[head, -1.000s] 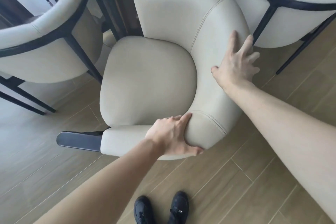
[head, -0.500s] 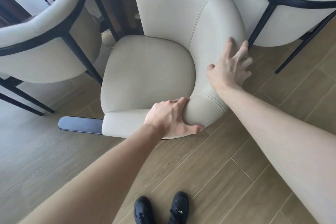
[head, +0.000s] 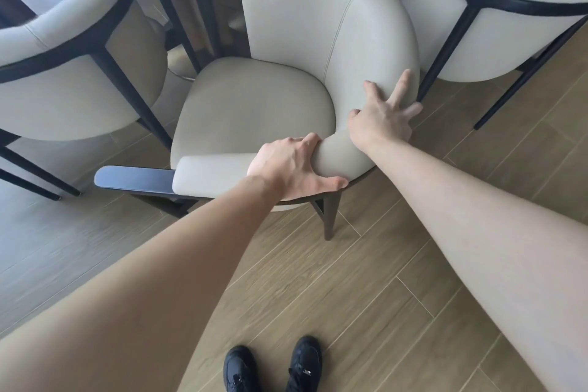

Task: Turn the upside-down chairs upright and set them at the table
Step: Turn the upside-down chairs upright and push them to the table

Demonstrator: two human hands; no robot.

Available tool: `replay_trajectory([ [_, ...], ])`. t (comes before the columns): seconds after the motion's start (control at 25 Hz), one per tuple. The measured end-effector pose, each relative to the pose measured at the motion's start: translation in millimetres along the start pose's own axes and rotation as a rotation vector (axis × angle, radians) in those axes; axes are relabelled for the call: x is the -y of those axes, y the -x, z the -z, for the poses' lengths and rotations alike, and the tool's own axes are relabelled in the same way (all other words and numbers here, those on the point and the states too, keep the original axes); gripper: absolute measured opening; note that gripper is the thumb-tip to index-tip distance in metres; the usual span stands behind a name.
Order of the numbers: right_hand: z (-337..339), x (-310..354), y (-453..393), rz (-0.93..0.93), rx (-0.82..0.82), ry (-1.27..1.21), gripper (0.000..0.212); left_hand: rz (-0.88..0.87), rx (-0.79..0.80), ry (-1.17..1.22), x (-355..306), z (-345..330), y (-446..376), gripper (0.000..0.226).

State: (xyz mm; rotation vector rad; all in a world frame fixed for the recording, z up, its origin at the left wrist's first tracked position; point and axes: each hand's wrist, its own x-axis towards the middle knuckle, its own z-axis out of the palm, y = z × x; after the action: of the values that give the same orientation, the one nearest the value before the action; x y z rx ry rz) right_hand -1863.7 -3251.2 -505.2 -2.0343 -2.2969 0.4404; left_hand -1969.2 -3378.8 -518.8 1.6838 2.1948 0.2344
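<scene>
Item: cream upholstered armchair (head: 254,111) with dark frame, upright on the wood-plank floor (head: 381,296), seat facing up, its open front turned toward the dark table structure at the top of the view. One rear leg shows below the backrest. It stands between two matching chairs: left neighbour chair (head: 63,57) and right neighbour chair (head: 493,9), both upright and just beside it.

Left hand (head: 289,165): fingers curled over the top edge of the curved backrest, thumb pressed along its outer face; a firm hold on the rim near the dark armrest (head: 133,177).

Right hand (head: 381,118): fingers spread and straight, palm flat against the backrest's outer curve; it presses, grasping nothing.

Reason for hold, as judged: one hand steers from the rim while the other pushes, suited to sliding the chair forward into its slot without striking the neighbours.

Position relative to grip: the seat lies beyond and below both hands; the backrest is the nearest part to the person, whose black shoes (head: 273,366) stand well behind it.

Status, as judged: righting done for this chair; final seating at the table in hand.
</scene>
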Motion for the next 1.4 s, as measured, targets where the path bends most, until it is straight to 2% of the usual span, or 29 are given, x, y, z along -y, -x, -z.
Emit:
replay_trajectory([
  [0.2,-2.9,-0.4,-3.1,0.012,-0.005,0.028,0.046,-0.014,-0.025,-0.003,1.2,-1.7,-1.0,0.089],
  [0.4,-1.5,9.2,-17.7,-0.029,0.061,0.190,0.057,-0.221,0.004,-0.003,1.2,3.7,2.2,0.100],
  [0.48,-5.3,23.1,-30.8,-0.037,0.064,0.316,0.066,-0.164,0.036,-0.002,-8.0,7.2,-1.7,0.096],
  [0.64,-12.5,40.6,-95.1,0.047,-0.026,0.534,0.081,0.075,-0.006,-0.073,-62.0,-7.5,-35.0,0.083],
  [0.76,-1.5,48.7,-150.5,0.195,-0.079,0.591,0.084,0.140,-0.054,-0.004,-102.4,-15.2,-71.0,0.102],
  [0.84,5.7,56.1,-183.1,0.313,-0.054,0.629,0.088,0.205,-0.035,0.070,-124.8,-11.9,-106.1,0.117],
  [0.92,13.9,64.8,-210.9,0.428,-0.002,0.662,0.100,0.341,-0.015,0.196,-141.4,-3.9,-145.7,0.120],
  [1.04,33.5,83.6,-252.3,0.459,0.083,0.617,0.124,0.506,0.014,0.310,-154.0,2.7,-184.9,0.124],
  [1.16,42.7,101.0,-287.2,0.449,0.122,0.535,0.133,0.538,0.006,0.334,-152.3,0.1,-194.5,0.129],
  [1.4,28.7,110.3,-307.5,0.423,0.085,0.421,0.126,0.509,-0.107,0.315,-151.1,-7.7,-194.8,0.128],
])
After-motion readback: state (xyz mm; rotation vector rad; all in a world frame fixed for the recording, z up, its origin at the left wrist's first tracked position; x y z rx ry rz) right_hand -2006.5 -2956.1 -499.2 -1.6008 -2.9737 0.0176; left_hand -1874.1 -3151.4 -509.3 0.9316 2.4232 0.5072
